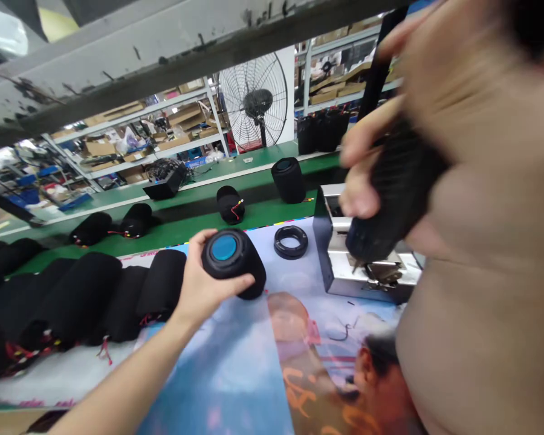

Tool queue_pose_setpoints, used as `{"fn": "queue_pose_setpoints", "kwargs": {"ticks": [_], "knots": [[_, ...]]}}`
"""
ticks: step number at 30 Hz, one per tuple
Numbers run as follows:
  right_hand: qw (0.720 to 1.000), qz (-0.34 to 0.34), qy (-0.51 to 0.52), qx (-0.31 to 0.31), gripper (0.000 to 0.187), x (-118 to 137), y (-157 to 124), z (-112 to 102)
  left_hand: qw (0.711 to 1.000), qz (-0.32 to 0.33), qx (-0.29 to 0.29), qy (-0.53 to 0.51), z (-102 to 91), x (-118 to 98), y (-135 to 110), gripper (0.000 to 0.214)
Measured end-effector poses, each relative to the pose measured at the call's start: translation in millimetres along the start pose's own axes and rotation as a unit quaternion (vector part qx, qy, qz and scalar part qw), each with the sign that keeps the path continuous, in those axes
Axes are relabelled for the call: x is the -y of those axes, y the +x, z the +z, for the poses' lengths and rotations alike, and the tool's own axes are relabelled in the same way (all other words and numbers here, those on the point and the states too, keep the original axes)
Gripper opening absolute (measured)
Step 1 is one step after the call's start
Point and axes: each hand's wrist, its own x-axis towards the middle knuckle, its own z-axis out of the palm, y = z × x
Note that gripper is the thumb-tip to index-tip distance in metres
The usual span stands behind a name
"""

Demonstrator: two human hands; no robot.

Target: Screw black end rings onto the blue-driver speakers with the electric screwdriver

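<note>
My left hand is wrapped round a black fabric-covered cylindrical speaker whose blue end cap faces up. It rests on a printed blue sheet. My right hand, very close to the camera and blurred, grips another black speaker body, tilted above a metal fixture. A loose black ring lies on the sheet between the two.
Several black speaker bodies with red wires lie in a row at the left. More speakers stand on the green conveyor belt behind. A floor fan and shelves of cardboard boxes fill the background. A grey beam crosses overhead.
</note>
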Motion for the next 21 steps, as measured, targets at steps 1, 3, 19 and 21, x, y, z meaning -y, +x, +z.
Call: {"fn": "queue_pose_setpoints", "kwargs": {"ticks": [1,3,19,21], "knots": [[0.999,0.019,-0.027,0.022,0.035,-3.8,-1.8,10.7,1.0,-0.01,0.008,-0.009,0.1,5.2,-16.2,0.095],[0.973,0.115,-0.162,0.117,0.048,-21.0,-6.3,29.3,0.999,-0.025,0.023,-0.036,3.0,13.8,-39.9,0.102],[0.723,0.33,-0.573,0.201,0.054,-142.9,-40.1,65.6,0.948,-0.091,0.247,-0.179,-16.8,14.2,-52.2,0.12],[0.728,0.331,-0.569,0.193,0.051,-145.3,-40.2,65.5,0.946,-0.093,0.261,-0.166,-21.3,12.5,-48.0,0.123]]}}
